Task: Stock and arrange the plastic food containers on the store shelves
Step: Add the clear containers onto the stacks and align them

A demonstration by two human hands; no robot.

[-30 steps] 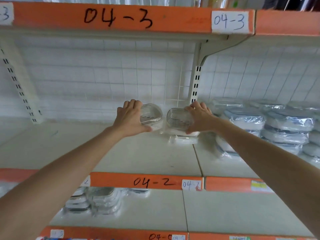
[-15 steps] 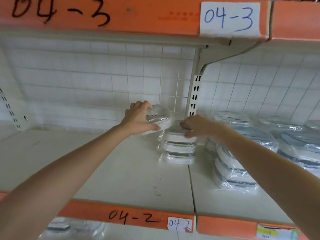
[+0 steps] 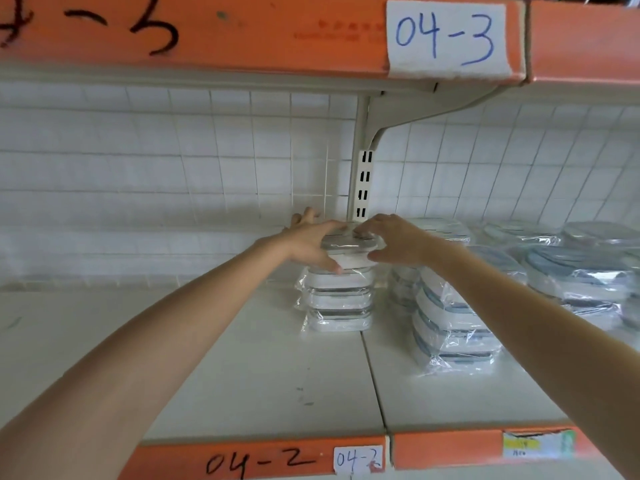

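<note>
Plastic-wrapped container (image 3: pixel 349 249) now atop stack (image 3: pixel 337 299) on shelf (image 3: pixel 263 375); half second ago left hand (image 3: pixel 310 242) held it beside stack; right hand (image 3: pixel 394 242) joins, both gripping its ends.

The left hand (image 3: pixel 311 242) hid the top container's (image 3: pixel 349 252) nine o'clock side. At three o'clock, wrapped stacks (image 3: pixel 588 268) ran off the edge. The yellow shelf tag's (image 3: pixel 538 445) print was unreadable.
</note>
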